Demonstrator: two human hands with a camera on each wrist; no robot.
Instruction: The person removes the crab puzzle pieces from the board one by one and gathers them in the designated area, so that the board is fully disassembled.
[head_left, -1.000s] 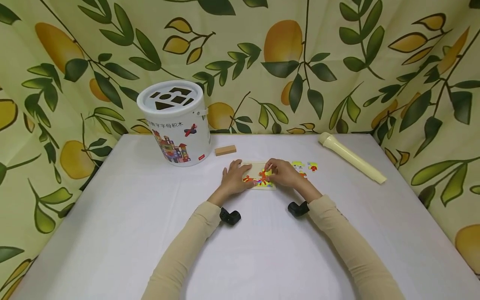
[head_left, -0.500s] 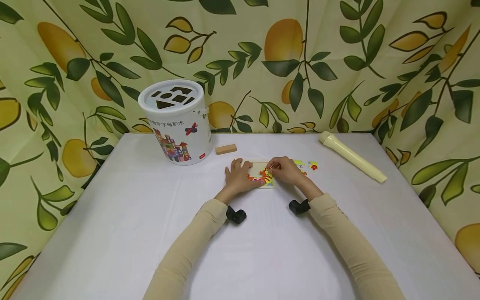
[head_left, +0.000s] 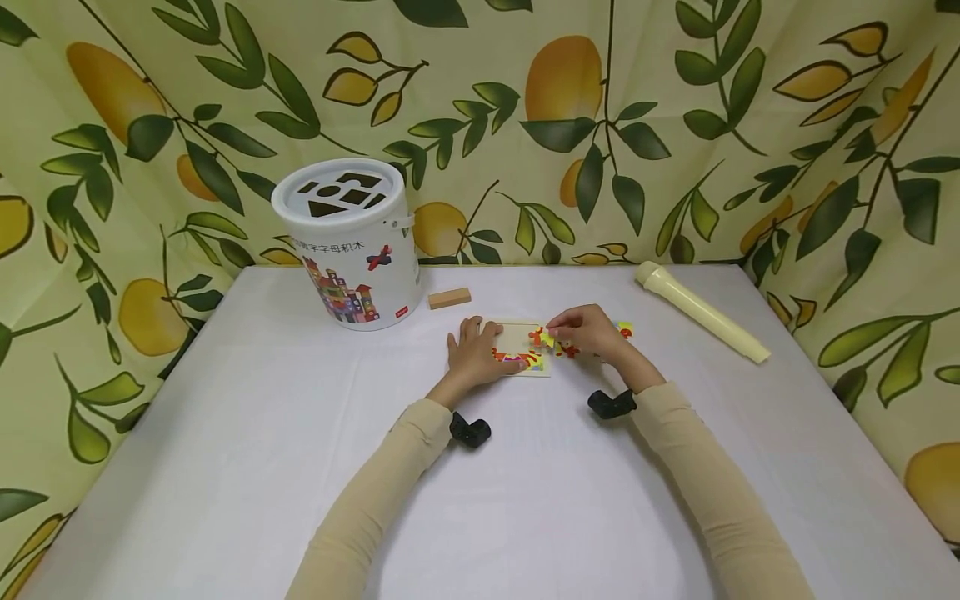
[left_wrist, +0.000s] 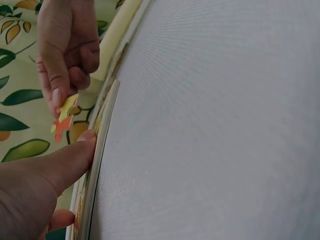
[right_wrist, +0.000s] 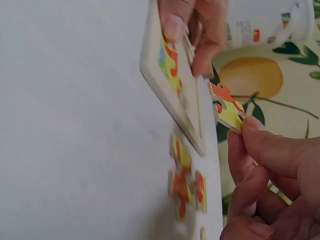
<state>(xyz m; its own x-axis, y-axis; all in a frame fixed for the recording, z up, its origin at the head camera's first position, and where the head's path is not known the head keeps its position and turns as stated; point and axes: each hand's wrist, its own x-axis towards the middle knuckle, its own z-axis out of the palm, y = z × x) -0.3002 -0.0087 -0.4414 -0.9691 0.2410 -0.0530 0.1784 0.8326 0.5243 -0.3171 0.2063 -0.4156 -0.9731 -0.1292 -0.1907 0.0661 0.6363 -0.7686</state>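
In the head view, a small wooden puzzle board (head_left: 513, 336) lies in the middle of the table. My left hand (head_left: 475, 352) rests on its left side, fingers spread and thumb pressing the joined pieces (head_left: 536, 362) along the near edge. My right hand (head_left: 591, 330) pinches a yellow and orange puzzle piece (right_wrist: 229, 112) between thumb and fingers. In the left wrist view that piece hangs above the board, with air under it. Loose puzzle pieces (right_wrist: 181, 192) lie beside the board's right end, partly hidden by my right hand in the head view.
A white block bucket (head_left: 352, 250) with shaped holes in its lid stands at the back left. Beside it lies a wooden block (head_left: 449, 298). A cream microphone-shaped object (head_left: 701, 310) lies at the back right, and a patterned curtain (head_left: 465, 108) hangs behind the table (head_left: 517, 500).
My right hand has lifted the pinched piece off the board's right side and drawn right, uncovering loose pieces. My left hand shifted slightly right early on, then stayed on the board.
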